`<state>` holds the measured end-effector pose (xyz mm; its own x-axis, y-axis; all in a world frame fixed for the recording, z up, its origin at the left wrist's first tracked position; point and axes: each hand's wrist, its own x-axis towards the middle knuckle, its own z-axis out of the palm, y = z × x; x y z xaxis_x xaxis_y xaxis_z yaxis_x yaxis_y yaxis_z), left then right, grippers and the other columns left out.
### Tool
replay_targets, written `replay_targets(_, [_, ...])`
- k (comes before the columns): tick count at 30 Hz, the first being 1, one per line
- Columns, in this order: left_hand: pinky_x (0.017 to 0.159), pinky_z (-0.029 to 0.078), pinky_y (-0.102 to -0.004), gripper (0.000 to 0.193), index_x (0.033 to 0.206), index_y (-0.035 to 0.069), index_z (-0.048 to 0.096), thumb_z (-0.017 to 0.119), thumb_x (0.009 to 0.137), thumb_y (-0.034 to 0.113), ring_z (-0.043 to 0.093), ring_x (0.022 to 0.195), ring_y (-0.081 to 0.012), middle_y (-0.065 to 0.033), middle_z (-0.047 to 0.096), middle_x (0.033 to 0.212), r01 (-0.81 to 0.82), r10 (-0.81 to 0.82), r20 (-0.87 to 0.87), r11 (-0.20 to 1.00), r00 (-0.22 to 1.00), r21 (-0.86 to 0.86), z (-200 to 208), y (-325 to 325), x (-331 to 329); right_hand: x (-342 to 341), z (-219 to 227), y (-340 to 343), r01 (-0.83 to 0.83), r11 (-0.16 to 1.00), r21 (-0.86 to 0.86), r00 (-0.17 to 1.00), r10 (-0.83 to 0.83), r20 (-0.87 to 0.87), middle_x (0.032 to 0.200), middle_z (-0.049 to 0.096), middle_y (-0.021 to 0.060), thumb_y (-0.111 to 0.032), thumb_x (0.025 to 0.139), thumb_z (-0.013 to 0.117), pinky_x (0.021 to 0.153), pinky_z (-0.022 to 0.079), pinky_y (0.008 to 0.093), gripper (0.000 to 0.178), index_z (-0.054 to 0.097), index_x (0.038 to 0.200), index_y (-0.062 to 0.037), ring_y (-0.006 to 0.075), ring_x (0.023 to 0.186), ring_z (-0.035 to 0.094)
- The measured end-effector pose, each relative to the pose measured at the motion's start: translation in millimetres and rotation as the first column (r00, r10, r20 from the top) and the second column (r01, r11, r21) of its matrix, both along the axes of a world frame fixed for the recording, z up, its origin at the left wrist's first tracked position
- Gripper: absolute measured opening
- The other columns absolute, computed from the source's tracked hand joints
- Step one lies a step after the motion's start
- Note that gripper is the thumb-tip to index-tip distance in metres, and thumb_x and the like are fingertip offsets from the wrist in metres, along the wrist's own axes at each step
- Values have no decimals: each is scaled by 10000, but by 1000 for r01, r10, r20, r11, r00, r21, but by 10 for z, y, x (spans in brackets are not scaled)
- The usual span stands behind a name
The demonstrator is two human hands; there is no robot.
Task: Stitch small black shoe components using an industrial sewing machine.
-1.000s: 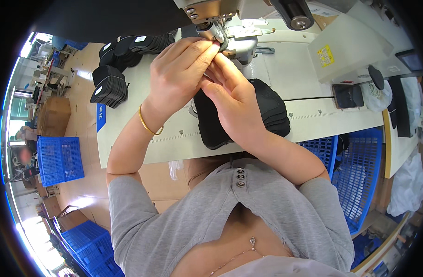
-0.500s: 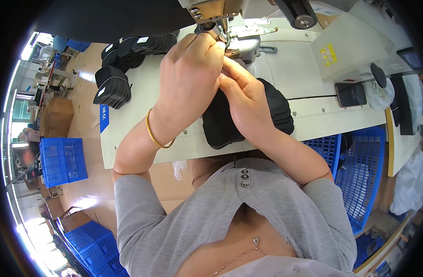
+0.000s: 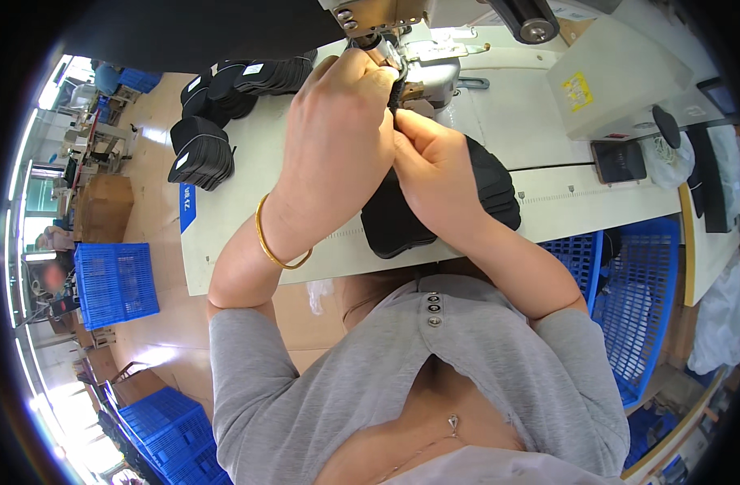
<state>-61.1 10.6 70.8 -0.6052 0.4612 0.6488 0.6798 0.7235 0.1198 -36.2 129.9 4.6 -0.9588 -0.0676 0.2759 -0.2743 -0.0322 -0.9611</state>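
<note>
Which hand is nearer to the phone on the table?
Right. The right hand is to the left of the phone, apart from it; the left hand is farther left.

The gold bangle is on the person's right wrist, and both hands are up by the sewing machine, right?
Not quite: the head view shows the gold bangle on the wrist of the left hand, not of the right hand. Both hands are indeed up by the sewing machine.
</note>
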Motion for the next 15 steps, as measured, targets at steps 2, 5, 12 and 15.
replay_targets(2, [713, 506, -354, 142, 936, -29, 626, 595, 798, -43, 615, 802, -324, -134, 629, 900, 14, -14, 2, 1000, 1000, 3, -2, -9, 21, 40, 50, 20, -41, 974, -224, 998, 52, 46, 604, 532, 16, -72, 936, 549, 515, 410, 241, 225, 527, 734, 24, 42, 574, 443])
replay_targets(5, [715, 504, -346, 175, 955, -27, 641, 613, 785, -59, 615, 800, -308, -126, 625, 898, 34, -34, 11, 999, 999, 42, -29, -13, 86, 61, 121, 80, -81, 943, -322, 991, 112, 78, 659, 534, -26, -68, 958, 525, 600, 493, 224, 224, 554, 757, 24, 17, 644, 479])
replay_targets(12, [674, 519, -344, 292, 950, -18, 690, 657, 665, -74, 597, 791, -246, -78, 639, 902, 119, -96, -133, 977, 986, 175, -266, -17, 204, 156, 180, 204, -88, 940, -329, 983, 135, 122, 791, 637, 26, -76, 973, 501, 734, 548, 240, 204, 646, 952, 66, 51, 750, 597])
replay_targets(15, [700, 527, -337, 311, 940, -42, 698, 636, 643, -107, 623, 802, -254, -103, 666, 911, 117, -92, -163, 981, 982, 153, -284, 28, 239, 215, 166, 251, -80, 937, -341, 978, 140, 155, 841, 666, 46, -77, 975, 495, 749, 548, 247, 220, 653, 1019, 69, 74, 781, 629])
